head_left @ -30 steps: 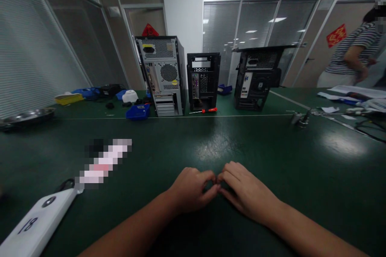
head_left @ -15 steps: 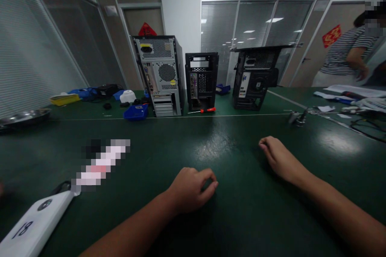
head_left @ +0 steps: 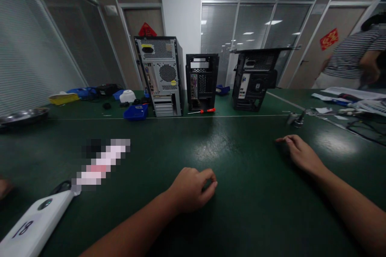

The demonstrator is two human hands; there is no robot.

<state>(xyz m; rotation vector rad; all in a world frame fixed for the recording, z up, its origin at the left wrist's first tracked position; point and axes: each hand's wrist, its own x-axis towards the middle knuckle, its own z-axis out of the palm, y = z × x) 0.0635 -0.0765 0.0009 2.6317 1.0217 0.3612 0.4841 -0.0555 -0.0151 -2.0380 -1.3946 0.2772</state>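
My left hand [head_left: 191,189] rests on the dark green table [head_left: 229,156] near its front edge, fingers curled in, holding nothing that I can see. My right hand [head_left: 300,153] lies further right and further out on the table, palm down, fingers loosely together and pointing left, also holding nothing. Beyond it a small metal part [head_left: 296,118] sits on the table. Three computer cases stand at the back: a grey one [head_left: 161,75], a small black one [head_left: 201,82] and a black one with a raised lid [head_left: 255,80]. A red-handled screwdriver [head_left: 205,111] lies before the small black case.
A white device marked 18 [head_left: 28,227] lies at the front left. A blue bin [head_left: 136,112], a yellow tray [head_left: 64,98] and a metal dish [head_left: 24,115] sit at the left back. Papers and cables [head_left: 356,106] cover the right side, where a person in a striped shirt [head_left: 351,58] stands.
My hands were touching at the table's front middle. My right hand has moved away to the right and further out. My left hand has stayed put.
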